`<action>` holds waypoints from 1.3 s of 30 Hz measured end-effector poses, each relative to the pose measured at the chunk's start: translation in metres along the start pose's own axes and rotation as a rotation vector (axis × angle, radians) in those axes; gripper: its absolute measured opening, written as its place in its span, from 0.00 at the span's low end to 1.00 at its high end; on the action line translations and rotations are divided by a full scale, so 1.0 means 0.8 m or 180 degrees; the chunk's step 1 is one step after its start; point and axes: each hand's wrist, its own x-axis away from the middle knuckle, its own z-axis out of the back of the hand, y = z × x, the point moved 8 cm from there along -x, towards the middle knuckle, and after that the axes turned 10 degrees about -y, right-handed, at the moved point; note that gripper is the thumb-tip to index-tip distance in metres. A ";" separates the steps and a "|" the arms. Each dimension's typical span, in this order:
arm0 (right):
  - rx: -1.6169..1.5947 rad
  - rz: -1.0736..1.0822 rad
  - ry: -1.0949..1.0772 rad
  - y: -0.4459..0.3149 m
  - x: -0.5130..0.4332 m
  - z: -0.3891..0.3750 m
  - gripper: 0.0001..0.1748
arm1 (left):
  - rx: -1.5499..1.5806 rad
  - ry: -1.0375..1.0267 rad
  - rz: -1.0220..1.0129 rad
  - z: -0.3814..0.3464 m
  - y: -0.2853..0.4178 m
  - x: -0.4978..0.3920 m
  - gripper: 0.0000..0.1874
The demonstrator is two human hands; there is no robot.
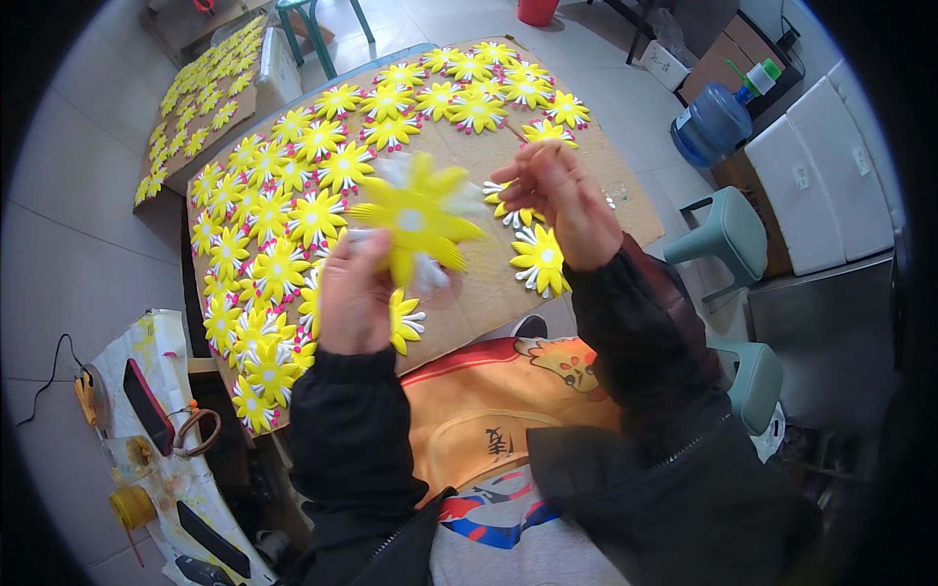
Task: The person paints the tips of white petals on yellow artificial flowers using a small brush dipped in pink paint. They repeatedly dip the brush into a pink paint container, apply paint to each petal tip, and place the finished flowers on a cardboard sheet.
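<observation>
My left hand (359, 293) holds a yellow and white flower-shaped piece (412, 220) by its lower left edge, above a cardboard sheet (458, 165); the piece is blurred. My right hand (560, 198) is raised to the right of it, fingers bent, with a thin reddish stick (517, 132) at the fingertips. Below the right hand lie flower pieces with plain white tips, one a yellow flower (541, 256) partly behind the wrist. Many yellow flowers with pink-tipped white stamens (315, 218) cover the left and far parts of the cardboard.
A second cardboard sheet with flowers (212, 88) stands at the far left. At lower left, a narrow table (165, 337) bears phones, scissors and a yellow tape roll (132, 507). Teal stools (733, 231) and a blue water bottle (711, 124) stand at the right.
</observation>
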 end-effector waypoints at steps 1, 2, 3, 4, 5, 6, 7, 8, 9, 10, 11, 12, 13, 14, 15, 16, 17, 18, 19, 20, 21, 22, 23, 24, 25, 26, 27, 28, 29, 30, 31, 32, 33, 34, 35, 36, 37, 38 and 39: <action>0.0177 0.0031 0.0216 -0.001 -0.005 0.001 0.19 | 0.0174 0.0105 -0.0198 0.020 0.020 0.000 0.11; 0.0365 0.0128 0.0358 -0.004 -0.010 0.000 0.20 | 0.0269 0.0316 -0.0316 0.041 0.035 -0.001 0.10; 0.0570 0.0226 0.0510 -0.006 -0.015 0.000 0.22 | 0.0343 0.0617 -0.0397 0.062 0.046 0.000 0.10; 0.0217 0.0162 0.0460 0.002 -0.018 -0.005 0.22 | 0.0423 0.0605 -0.0466 0.073 0.055 -0.001 0.10; 0.0352 0.0112 0.0422 0.005 -0.021 -0.011 0.21 | 0.0469 0.0510 -0.0543 0.079 0.061 -0.002 0.10; 0.0484 0.0054 0.0379 0.010 -0.025 -0.017 0.20 | 0.0440 0.0550 -0.0626 0.086 0.065 -0.001 0.10; 0.0614 -0.0085 0.0413 0.015 -0.026 -0.020 0.20 | 0.0416 0.0632 -0.0684 0.094 0.066 0.001 0.10; 0.0724 -0.0258 0.0407 0.023 -0.028 -0.024 0.15 | 0.0405 0.0704 -0.0693 0.100 0.064 0.003 0.10; 0.0849 -0.0352 0.0333 0.025 -0.027 -0.028 0.08 | 0.0397 0.0770 -0.0705 0.106 0.062 0.006 0.10; 0.0940 -0.0576 0.0284 0.031 -0.026 -0.029 0.06 | 0.0392 0.0835 -0.0726 0.111 0.060 0.008 0.11; 0.1001 -0.0761 0.0179 0.036 -0.024 -0.030 0.07 | 0.0330 0.0798 -0.0704 0.114 0.060 0.010 0.11; 0.0920 -0.0859 0.0223 0.038 -0.022 -0.027 0.10 | 0.0267 0.0757 -0.0687 0.117 0.060 0.011 0.11; 0.1007 -0.0763 0.0152 0.035 -0.022 -0.027 0.09 | 0.0207 0.0832 -0.0638 0.122 0.058 0.014 0.11; 0.1068 -0.0662 0.0154 0.033 -0.020 -0.026 0.09 | 0.0177 0.0816 -0.0531 0.126 0.056 0.014 0.13; 0.1114 -0.0569 0.0140 0.032 -0.020 -0.025 0.09 | 0.0160 0.0732 -0.0609 0.128 0.057 0.015 0.14; 0.1375 -0.0186 -0.0014 0.026 -0.025 -0.029 0.07 | 0.0146 0.0907 -0.0608 0.136 0.056 0.019 0.15; 0.1902 -0.0035 -0.0141 0.025 -0.028 -0.032 0.06 | 0.0156 0.1203 -0.0593 0.148 0.053 0.025 0.17; 0.2388 0.0049 -0.0288 0.025 -0.029 -0.034 0.06 | 0.0084 0.1233 -0.0558 0.152 0.051 0.025 0.21; 0.2849 0.0111 -0.0442 0.027 -0.031 -0.036 0.05 | 0.0149 0.1255 -0.0540 0.156 0.047 0.026 0.21; 0.2824 0.0155 -0.0355 0.036 -0.035 -0.035 0.04 | 0.0201 0.1275 -0.0527 0.159 0.045 0.026 0.21; 0.2979 0.0154 -0.0428 0.044 -0.038 -0.037 0.05 | 0.0307 0.1545 -0.0489 0.168 0.042 0.030 0.22; 0.3117 0.0164 -0.0489 0.052 -0.041 -0.039 0.05 | 0.0304 0.1447 -0.0462 0.167 0.040 0.026 0.21; 0.3261 0.0172 -0.0547 0.060 -0.042 -0.041 0.05 | 0.0284 0.1311 -0.0460 0.164 0.039 0.022 0.21; 0.3290 0.0179 -0.0521 0.066 -0.042 -0.043 0.05 | 0.0313 0.1314 -0.0437 0.164 0.036 0.021 0.21; 0.3347 0.0172 -0.0527 0.072 -0.042 -0.043 0.05 | 0.0400 0.1399 -0.0409 0.166 0.032 0.021 0.21; 0.3406 0.0144 -0.0569 0.078 -0.042 -0.043 0.05 | 0.0355 0.1340 -0.0338 0.163 0.031 0.021 0.21; 0.3465 0.0122 -0.0616 0.082 -0.043 -0.044 0.05 | 0.0362 0.1361 -0.0268 0.163 0.029 0.022 0.21; 0.3498 0.0094 -0.0612 0.087 -0.043 -0.044 0.05 | 0.0368 0.1380 -0.0203 0.163 0.027 0.024 0.22; 0.3513 0.0091 -0.0636 0.088 -0.043 -0.044 0.05 | 0.0366 0.1367 -0.0187 0.162 0.026 0.025 0.21; 0.3515 0.0096 -0.0653 0.089 -0.043 -0.045 0.05 | 0.0366 0.1358 -0.0174 0.162 0.024 0.026 0.21; 0.3496 0.0096 -0.0657 0.088 -0.042 -0.046 0.05 | 0.0342 0.1608 -0.0125 0.167 0.021 0.032 0.21; 0.3516 0.0228 -0.0590 0.082 -0.040 -0.047 0.05 | 0.0329 0.1301 -0.0135 0.159 0.021 0.028 0.20; 0.3413 0.0252 -0.0478 0.076 -0.039 -0.045 0.05 | 0.0289 0.1254 -0.0112 0.156 0.018 0.030 0.20; 0.3307 0.0288 -0.0363 0.067 -0.036 -0.041 0.05 | 0.0241 0.1201 -0.0099 0.153 0.018 0.030 0.19; 0.3198 0.0306 -0.0257 0.059 -0.034 -0.036 0.06 | 0.0210 0.1211 -0.0086 0.152 0.017 0.030 0.19; 0.3109 0.0524 -0.0160 0.046 -0.031 -0.034 0.06 | 0.0176 0.1245 -0.0066 0.151 0.015 0.030 0.19; 0.3018 0.0543 -0.0072 0.039 -0.029 -0.029 0.06 | 0.0105 0.1523 0.0010 0.156 0.013 0.035 0.18; 0.2926 0.0560 0.0018 0.033 -0.026 -0.024 0.05 | 0.0067 0.1394 0.0005 0.150 0.014 0.031 0.17; 0.2829 0.0578 0.0101 0.027 -0.023 -0.019 0.05 | 0.0090 0.1026 -0.0073 0.137 0.016 0.024 0.17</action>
